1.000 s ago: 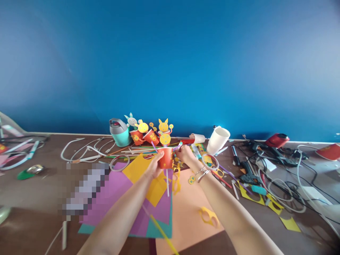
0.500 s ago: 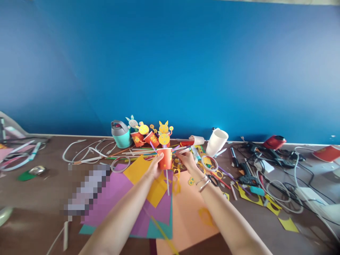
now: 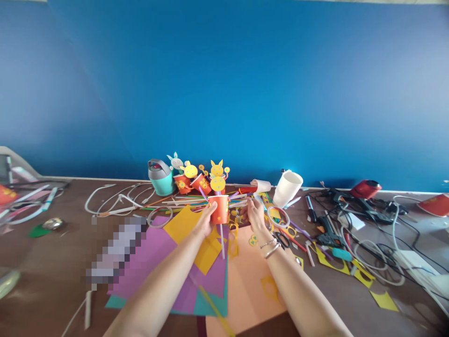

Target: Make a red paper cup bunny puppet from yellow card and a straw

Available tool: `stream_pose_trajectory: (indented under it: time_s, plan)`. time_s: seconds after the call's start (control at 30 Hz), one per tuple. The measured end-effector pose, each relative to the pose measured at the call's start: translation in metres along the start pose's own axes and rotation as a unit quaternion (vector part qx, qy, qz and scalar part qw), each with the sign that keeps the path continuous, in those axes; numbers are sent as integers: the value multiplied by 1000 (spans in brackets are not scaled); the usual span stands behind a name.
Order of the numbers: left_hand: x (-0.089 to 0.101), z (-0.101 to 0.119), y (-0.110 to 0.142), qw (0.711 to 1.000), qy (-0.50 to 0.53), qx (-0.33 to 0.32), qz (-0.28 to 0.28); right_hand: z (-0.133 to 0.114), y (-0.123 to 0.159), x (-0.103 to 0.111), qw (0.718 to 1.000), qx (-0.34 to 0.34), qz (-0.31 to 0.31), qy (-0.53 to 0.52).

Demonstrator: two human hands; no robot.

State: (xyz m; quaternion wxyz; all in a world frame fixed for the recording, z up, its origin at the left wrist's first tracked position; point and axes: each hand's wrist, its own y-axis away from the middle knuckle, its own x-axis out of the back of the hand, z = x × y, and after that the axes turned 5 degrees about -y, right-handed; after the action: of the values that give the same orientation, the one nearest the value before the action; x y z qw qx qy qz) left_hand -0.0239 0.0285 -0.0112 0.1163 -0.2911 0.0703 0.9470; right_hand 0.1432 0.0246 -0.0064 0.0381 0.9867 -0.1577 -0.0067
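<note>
My left hand (image 3: pixel 205 220) is wrapped around a red paper cup (image 3: pixel 219 209), held upright above the coloured sheets. A yellow paper face (image 3: pixel 218 183) rises over the cup's rim, purple straw pieces stick out at both sides, and a pale straw (image 3: pixel 222 241) hangs below the base. To the right of the cup, my right hand (image 3: pixel 255 214) hovers over small paper scraps, near a white tube (image 3: pixel 259 200). Its fingers are loosely curled and apart, and I see nothing held in them. Purple paper (image 3: pixel 143 262) and peach paper (image 3: pixel 245 281) lie beneath my arms.
Several finished-looking cup figures (image 3: pixel 200 183) stand behind, beside a teal flask (image 3: pixel 162 178). A white cup (image 3: pixel 287 187), tape rolls (image 3: pixel 278 216) and scissors (image 3: pixel 282 239) lie to the right. Further right are a glue gun (image 3: pixel 329 234) and tangled cables (image 3: pixel 379 252). A blue wall closes the back.
My right hand has moved slightly right, away from the straw at the cup's side, and its fingers have loosened. My left hand still holds the cup in nearly the same place.
</note>
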Motion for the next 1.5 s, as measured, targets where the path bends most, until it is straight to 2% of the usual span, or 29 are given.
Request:
stream_pose_trajectory:
  time_s: [0.07,0.17,0.23,0.33,0.4,0.47,0.57,0.67,0.83,1.07,1.23,1.3,1.37,1.5]
  plan:
    - [-2,2,1,1000,-7,5,-3,2,-1,-2,1000,-26,-3,-9]
    - [-6,2,3,1000,-11,2,-1,1,-2,-3,1000,-28,-4,0]
    - [-8,0,3,1000,-12,-6,1,-5,0,-1,998,-24,-38,32]
    - [-11,-4,2,999,-26,-21,0,-20,6,6,982,-34,-170,74]
    - [-12,-7,1,999,-49,-23,5,-29,10,11,952,-24,-291,93]
    - [-11,-10,2,997,-76,-20,22,-35,13,13,930,-12,-346,121]
    - [-8,-12,2,992,-111,-20,48,-36,13,12,918,-13,-368,148]
    - [-7,-10,2,992,-116,-25,39,-37,12,12,905,-26,-389,171]
    - [-10,0,-1,997,-44,-56,9,-41,14,20,864,-45,-467,184]
    - [-12,8,-2,999,35,-33,22,-42,19,23,829,-74,-512,211]
    - [-11,8,-2,998,53,1,19,-44,9,31,787,-110,-565,223]
    - [-9,7,-2,998,55,10,11,-45,4,36,793,-129,-551,227]
    - [-6,6,-3,999,53,12,2,-46,0,41,818,-142,-510,225]
    - [0,5,-5,999,32,8,-6,-46,-7,50,912,-122,-348,182]
